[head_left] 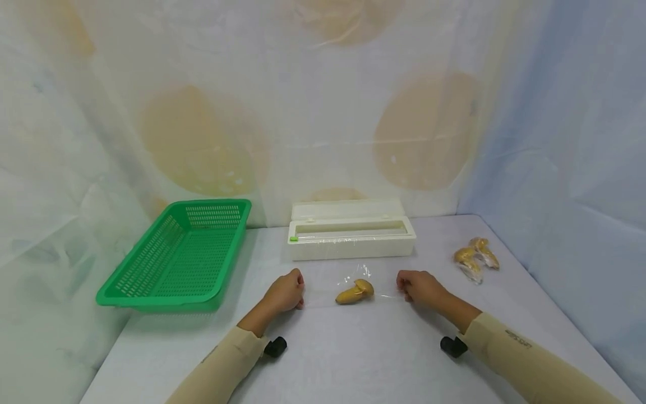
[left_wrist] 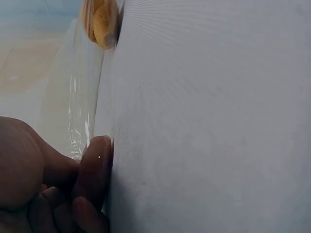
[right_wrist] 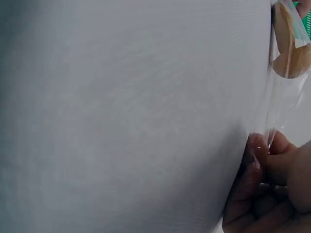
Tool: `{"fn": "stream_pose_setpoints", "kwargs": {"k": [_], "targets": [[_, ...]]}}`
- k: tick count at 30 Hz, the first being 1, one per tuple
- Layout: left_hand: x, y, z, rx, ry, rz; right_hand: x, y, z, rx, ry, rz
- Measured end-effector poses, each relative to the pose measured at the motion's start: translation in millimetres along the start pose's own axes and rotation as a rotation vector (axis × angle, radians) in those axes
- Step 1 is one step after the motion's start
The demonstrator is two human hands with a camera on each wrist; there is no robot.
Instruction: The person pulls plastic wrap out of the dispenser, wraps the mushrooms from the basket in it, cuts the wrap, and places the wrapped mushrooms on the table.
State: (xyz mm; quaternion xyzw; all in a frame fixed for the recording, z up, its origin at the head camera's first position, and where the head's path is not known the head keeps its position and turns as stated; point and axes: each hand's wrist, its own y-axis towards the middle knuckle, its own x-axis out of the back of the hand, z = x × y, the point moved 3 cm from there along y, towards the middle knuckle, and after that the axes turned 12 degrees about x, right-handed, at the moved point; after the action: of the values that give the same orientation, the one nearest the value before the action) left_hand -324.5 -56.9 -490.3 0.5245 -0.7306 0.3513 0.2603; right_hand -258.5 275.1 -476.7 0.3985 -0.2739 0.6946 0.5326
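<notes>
A yellow-brown mushroom lies on its side on the white table, its cap toward the right. Clear plastic wrap stretches around it from one hand to the other. My left hand pinches the left end of the wrap between thumb and fingers. At the other end, my right hand pinches the film close over the tabletop. In the left wrist view the mushroom appears at the top, beyond the taut film. The right wrist view shows its cap behind shiny folds of wrap.
Behind the mushroom stands a white wrap dispenser box, lid raised, with a green piece at its left. A green basket stands at the left. Two wrapped mushrooms lie at the right. Sheeting encloses the back and sides.
</notes>
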Motion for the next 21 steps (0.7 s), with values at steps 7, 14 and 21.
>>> {"fn": "stream_pose_setpoints", "kwargs": {"k": [7, 14, 21], "targets": [[-0.5, -1.3, -1.7, -0.156, 0.048, 0.016, -2.7, -2.7, 4.4, 0.067, -0.011, 0.059], [-3.0, -0.8, 0.2, -0.215, 0.054, 0.064, -3.8, -3.3, 2.0, 0.055, 0.027, 0.087], [-0.4, -1.2, 0.3, -0.168, 0.093, 0.077, -3.9, -1.0, 1.6, 0.079, 0.001, 0.091]]}}
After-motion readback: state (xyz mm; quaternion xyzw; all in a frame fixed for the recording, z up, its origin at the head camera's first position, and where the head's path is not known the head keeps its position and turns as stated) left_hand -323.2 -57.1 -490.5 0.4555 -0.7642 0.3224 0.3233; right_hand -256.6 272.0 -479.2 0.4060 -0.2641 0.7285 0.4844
